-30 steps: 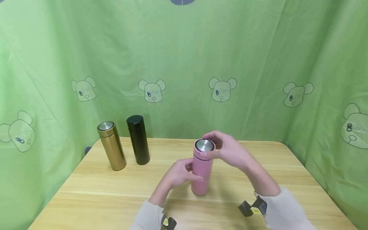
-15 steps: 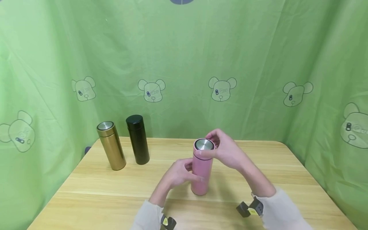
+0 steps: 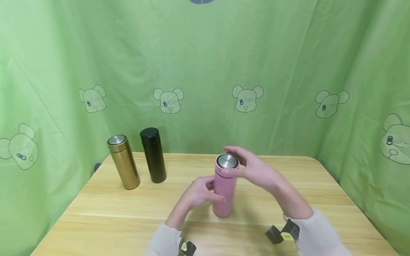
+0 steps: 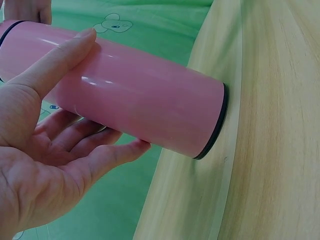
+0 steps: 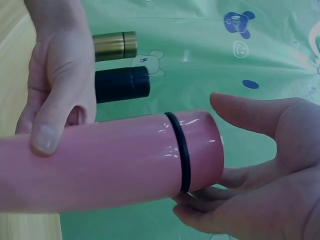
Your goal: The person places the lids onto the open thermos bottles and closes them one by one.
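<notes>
A pink thermos bottle [image 3: 225, 192] with a steel-topped pink lid [image 3: 227, 161] stands upright near the middle of the table. My left hand [image 3: 199, 193] grips its body from the left. In the left wrist view, the thumb [image 4: 65, 57] lies along one side of the bottle and the fingers curl on the other. Around the lid is my right hand [image 3: 256, 170], its fingers loosely spread. The right wrist view shows the right thumb [image 5: 245, 107] slightly apart from the lid, while the fingers lie beside its lower side; whether they touch it I cannot tell.
A gold thermos [image 3: 125, 163] and a black thermos [image 3: 154, 156] stand upright, side by side, at the back left of the wooden table [image 3: 105, 224]. Behind and around the table hangs a green curtain [image 3: 205, 64] printed with bear heads.
The right fingers closed around the lid half a second ago and have now loosened and swung back round its far side. The left hand and the bottle stay in place.
</notes>
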{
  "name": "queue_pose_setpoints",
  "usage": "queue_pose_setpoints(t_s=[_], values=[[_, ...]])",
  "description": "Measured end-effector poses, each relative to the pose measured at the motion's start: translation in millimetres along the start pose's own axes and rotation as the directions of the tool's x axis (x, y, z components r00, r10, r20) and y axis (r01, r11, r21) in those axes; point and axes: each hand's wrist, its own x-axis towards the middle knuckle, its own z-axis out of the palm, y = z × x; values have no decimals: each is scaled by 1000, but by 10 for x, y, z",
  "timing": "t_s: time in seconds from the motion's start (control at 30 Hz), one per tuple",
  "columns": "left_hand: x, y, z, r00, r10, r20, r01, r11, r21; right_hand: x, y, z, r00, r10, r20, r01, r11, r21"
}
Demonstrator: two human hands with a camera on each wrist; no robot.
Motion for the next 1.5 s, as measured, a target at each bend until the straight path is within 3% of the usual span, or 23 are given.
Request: queue_pose_setpoints(t_s=[0.17,0.37,0.77,1.17,1.5], values=[[1,6,-3,1000,-5,2,5,1000,-6,-11,-3,-48,999,-3,51,1,999,51],[0,15,-1,1000,-14,-4,14,1000,-3,-11,-21,-48,999,17,36,-19,999,40],[-12,40,-4,1000,-18,-24,18,1000,2,28,-8,-3,997,-13,-76,11,1000,-26],[-16,28,3,1000,-6,-17,6,1000,-4,88,15,75,975,36,-220,-63,992,-113],[-11,34,6,1000,-9,-9,9,1000,-12,59,-19,94,979,36,-199,-65,988,-143]])
